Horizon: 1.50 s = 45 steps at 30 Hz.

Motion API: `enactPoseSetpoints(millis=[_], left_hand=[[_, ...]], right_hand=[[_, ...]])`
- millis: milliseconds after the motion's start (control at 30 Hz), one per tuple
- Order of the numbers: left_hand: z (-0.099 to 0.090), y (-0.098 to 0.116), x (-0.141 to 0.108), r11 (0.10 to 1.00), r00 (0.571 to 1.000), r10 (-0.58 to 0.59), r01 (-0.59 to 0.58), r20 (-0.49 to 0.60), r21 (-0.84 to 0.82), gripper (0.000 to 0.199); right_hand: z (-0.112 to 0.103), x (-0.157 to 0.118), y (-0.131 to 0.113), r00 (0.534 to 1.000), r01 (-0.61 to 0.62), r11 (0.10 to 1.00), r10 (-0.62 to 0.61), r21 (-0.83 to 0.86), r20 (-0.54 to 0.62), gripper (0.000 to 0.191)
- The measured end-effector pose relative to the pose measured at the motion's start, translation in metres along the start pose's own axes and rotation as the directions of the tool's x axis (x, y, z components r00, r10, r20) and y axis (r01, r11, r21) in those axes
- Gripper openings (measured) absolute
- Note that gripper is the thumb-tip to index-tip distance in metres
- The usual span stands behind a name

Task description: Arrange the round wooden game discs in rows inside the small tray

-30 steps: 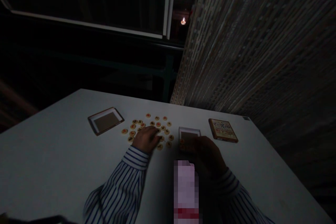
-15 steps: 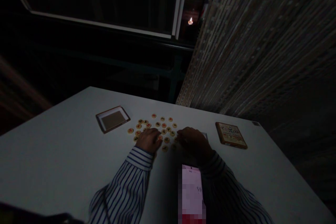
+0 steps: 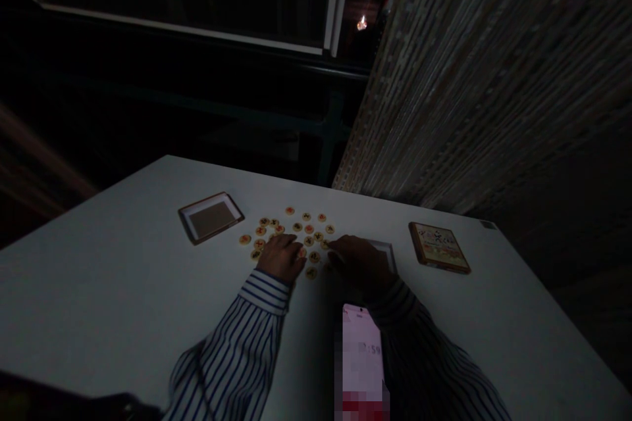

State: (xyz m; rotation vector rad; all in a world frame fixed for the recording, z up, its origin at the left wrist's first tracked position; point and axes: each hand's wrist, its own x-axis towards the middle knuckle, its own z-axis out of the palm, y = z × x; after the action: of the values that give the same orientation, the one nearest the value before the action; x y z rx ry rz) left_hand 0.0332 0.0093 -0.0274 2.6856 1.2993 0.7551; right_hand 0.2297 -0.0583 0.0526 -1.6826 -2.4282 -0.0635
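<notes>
Several round wooden pieces with red or dark characters lie loosely spread on the white table (image 3: 148, 302). My left hand (image 3: 282, 258) rests over the left part of the spread, fingers apart and curved down, with a red-marked piece (image 3: 301, 252) by its fingertips. My right hand (image 3: 359, 264) is at the right edge of the pieces, its fingers bent together near a dark-marked piece (image 3: 324, 244); whatever is under them is too dark to make out. Between the hands lies another dark-marked piece (image 3: 315, 256).
An open shallow box (image 3: 185, 225) stands at the left. Partly behind my right hand is a pale-rimmed tray (image 3: 394, 256). A box lid with characters (image 3: 439, 247) lies at the right. A lit phone (image 3: 363, 358) lies near my right forearm. A string curtain (image 3: 419, 79) hangs beyond the table.
My right hand has shifted slightly up and left towards a dark-marked piece, showing more of the tray behind it. My left hand is nearly unchanged. The whole view has tilted slightly.
</notes>
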Motion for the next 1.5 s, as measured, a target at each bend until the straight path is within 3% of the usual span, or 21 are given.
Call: enactPoseSetpoints(millis=[967,1500], left_hand=[[0.0038,-0.0014,-0.0003,0.999,1.000,0.025,-0.025,0.002,0.041,0.024],[-0.0023,0.0039,0.0018,0.999,0.997,0.038,-0.037,-0.064,0.012,0.022]], right_hand=[[-0.0028,-0.0042,0.0033,1.000,-0.001,1.000,0.002,-0.019,0.019,0.026],[-0.0022,-0.0047,0.0043,0.998,-0.018,1.000,0.018,-0.001,0.059,0.027]])
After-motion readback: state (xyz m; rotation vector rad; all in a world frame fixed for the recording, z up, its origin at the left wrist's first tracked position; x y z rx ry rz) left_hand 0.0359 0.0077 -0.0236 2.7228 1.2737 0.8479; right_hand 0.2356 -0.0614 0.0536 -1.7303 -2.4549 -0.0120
